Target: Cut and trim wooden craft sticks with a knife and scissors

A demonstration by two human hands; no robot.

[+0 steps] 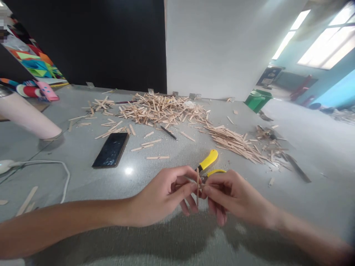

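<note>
Low over the front of the table, my two hands meet with their fingertips almost touching. My left hand (177, 188) pinches a wooden craft stick (198, 195) that stands near upright between the hands. My right hand (229, 194) is closed in a pinch on another craft stick (215, 186), which runs sideways and meets the upright one. Fingers hide much of both sticks, so I cannot tell how they join. Just behind the hands lies a yellow-handled cutting tool (209, 159), partly covered by them.
A big heap of craft sticks (163, 111) lies against the upright panels, with a flatter pile (235, 142) to its right. A phone (111, 149), a black pen (168, 133), a pale bottle (30, 114) and a white cable (66, 173) are leftward. Beyond the right edge stands a green bin (257, 99).
</note>
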